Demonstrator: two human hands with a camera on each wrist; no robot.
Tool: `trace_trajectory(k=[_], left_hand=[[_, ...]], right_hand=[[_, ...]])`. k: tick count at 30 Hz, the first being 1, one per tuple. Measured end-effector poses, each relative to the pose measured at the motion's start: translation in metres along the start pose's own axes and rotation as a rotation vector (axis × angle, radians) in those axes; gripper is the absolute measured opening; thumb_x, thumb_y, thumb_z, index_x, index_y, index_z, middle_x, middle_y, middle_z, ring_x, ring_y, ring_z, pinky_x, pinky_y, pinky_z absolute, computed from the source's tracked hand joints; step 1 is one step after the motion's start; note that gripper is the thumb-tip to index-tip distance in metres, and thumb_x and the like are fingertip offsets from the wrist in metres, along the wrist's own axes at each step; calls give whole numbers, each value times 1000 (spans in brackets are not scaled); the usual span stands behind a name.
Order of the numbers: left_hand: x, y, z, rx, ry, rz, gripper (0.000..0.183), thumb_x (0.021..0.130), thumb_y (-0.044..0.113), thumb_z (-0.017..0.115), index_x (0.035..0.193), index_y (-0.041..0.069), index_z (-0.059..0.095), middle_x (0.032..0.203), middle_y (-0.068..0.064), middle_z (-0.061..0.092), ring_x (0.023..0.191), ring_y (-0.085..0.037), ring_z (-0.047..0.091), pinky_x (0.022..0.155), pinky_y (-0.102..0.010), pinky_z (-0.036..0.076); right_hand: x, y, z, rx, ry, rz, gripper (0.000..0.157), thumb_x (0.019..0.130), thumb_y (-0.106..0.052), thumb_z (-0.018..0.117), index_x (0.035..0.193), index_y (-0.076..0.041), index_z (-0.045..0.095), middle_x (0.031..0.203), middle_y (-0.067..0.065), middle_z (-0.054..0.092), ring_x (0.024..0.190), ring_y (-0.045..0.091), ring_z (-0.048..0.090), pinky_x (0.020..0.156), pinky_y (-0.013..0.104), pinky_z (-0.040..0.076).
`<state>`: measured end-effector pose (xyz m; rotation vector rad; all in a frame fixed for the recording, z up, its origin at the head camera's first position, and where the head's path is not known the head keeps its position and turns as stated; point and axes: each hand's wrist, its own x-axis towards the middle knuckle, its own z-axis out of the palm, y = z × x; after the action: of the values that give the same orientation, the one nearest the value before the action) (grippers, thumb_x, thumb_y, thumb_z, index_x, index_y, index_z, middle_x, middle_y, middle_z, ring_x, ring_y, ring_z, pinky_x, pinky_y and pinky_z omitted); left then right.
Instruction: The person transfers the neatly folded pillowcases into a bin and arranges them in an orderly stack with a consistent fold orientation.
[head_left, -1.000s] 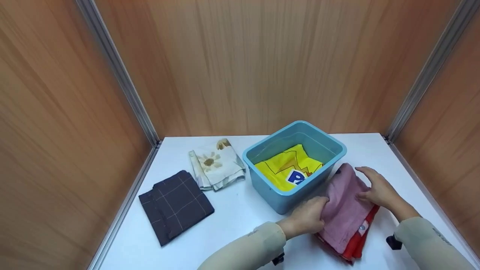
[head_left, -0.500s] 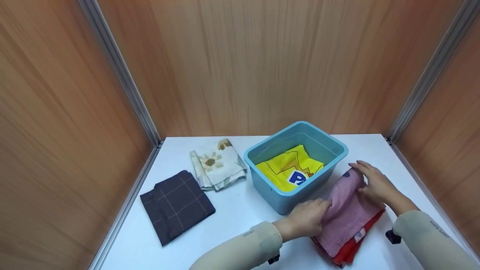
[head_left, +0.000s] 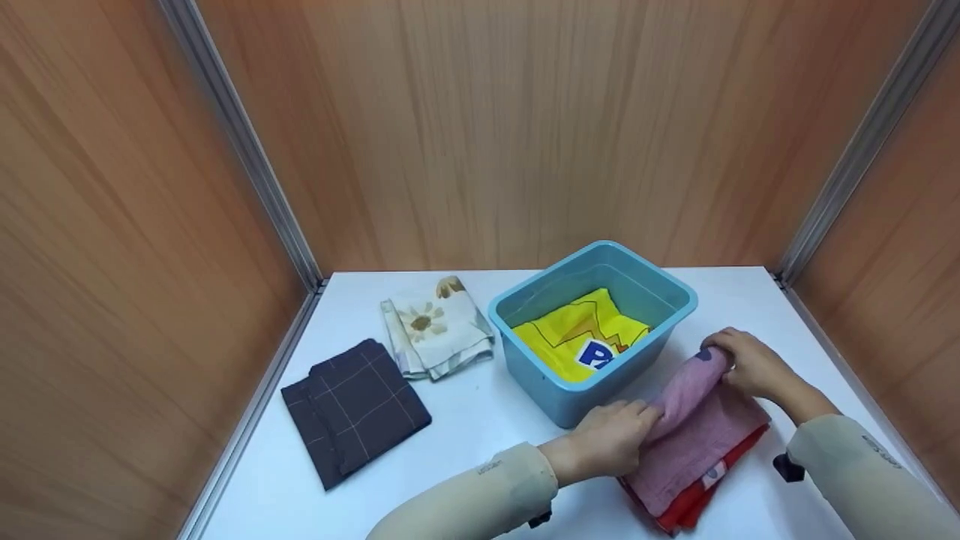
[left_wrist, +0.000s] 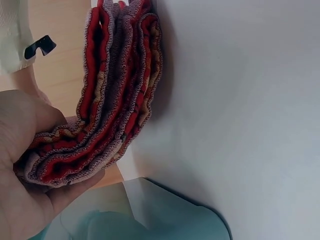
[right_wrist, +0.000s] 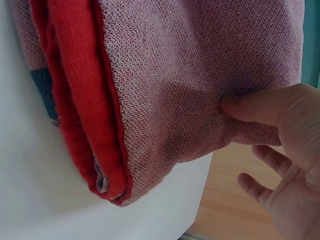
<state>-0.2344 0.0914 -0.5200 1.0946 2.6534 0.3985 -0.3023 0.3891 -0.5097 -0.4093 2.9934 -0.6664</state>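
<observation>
A folded knitted garment [head_left: 697, 442], mauve outside with red layers, lies at the table's front right. Its far edge is raised and bent toward me. My left hand [head_left: 611, 439] grips the left end of that edge, and my right hand [head_left: 757, 367] holds the right end near a dark spot. In the left wrist view, the stacked red and mauve layers [left_wrist: 115, 100] curve up into the left palm, thumb on one side and fingers on the other. The right thumb [right_wrist: 260, 106] presses on the mauve face in the right wrist view; some fingertips are hidden behind the cloth.
A blue plastic bin [head_left: 540, 382] stands just left of the garment, with a folded yellow cloth [head_left: 577, 330] inside. Farther left lie a white flowered cloth [head_left: 435, 330] and a dark checked cloth [head_left: 356, 412], both folded. Wooden panels [head_left: 495, 135] enclose the white table [head_left: 465, 450].
The right hand has moved from open fingers beside the garment to gripping its far right corner. The far edge now bends over toward me, and the left hand keeps its grip.
</observation>
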Motion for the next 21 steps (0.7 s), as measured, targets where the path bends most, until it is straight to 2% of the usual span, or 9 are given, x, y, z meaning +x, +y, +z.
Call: trace_trajectory(k=[4, 10, 13, 16, 19, 21], left_hand=[[-5, -2, -2, -53, 14, 4, 75, 96, 21, 84, 161, 32, 48, 142, 15, 66, 121, -3, 62, 112, -27, 54], [-17, -1, -8, -179, 94, 29, 66, 98, 19, 79, 158, 26, 52, 143, 14, 68, 122, -2, 63, 112, -24, 53], [-24, 0, -11, -267, 150, 30, 63, 97, 19, 80, 155, 22, 54, 143, 11, 69, 122, -1, 65, 107, -23, 56], [-30, 0, -15, -339, 198, 34, 59, 96, 20, 81, 150, 19, 58, 138, 9, 73, 114, 1, 68, 97, -18, 58], [-36, 0, -18, -395, 230, 33, 52, 95, 20, 81, 144, 19, 62, 130, 9, 75, 104, 4, 68, 88, -13, 58], [-40, -1, -20, -423, 251, 34, 47, 96, 20, 81, 139, 18, 65, 125, 9, 76, 99, 4, 67, 86, -11, 57]], right_hand=[[-2, 6, -2, 51, 9, 11, 40, 86, 13, 70, 124, -2, 70, 128, 24, 66, 114, 46, 62, 104, 71, 54], [-10, 13, -9, 165, 23, 10, 42, 88, 14, 69, 127, -1, 67, 138, 31, 64, 124, 54, 60, 104, 72, 54], [-14, 15, -13, 211, 27, 12, 39, 90, 10, 74, 127, -1, 69, 134, 30, 67, 121, 52, 62, 101, 68, 58], [-17, 15, -18, 243, 15, 25, 34, 92, 4, 78, 124, -5, 71, 126, 22, 71, 113, 41, 63, 94, 51, 65], [-19, 14, -23, 264, 0, 30, 30, 93, -2, 80, 122, -9, 71, 122, 15, 71, 110, 32, 60, 87, 31, 60], [-21, 13, -26, 274, 3, 18, 29, 93, -4, 81, 120, -10, 71, 119, 10, 71, 108, 27, 59, 84, 24, 56]])
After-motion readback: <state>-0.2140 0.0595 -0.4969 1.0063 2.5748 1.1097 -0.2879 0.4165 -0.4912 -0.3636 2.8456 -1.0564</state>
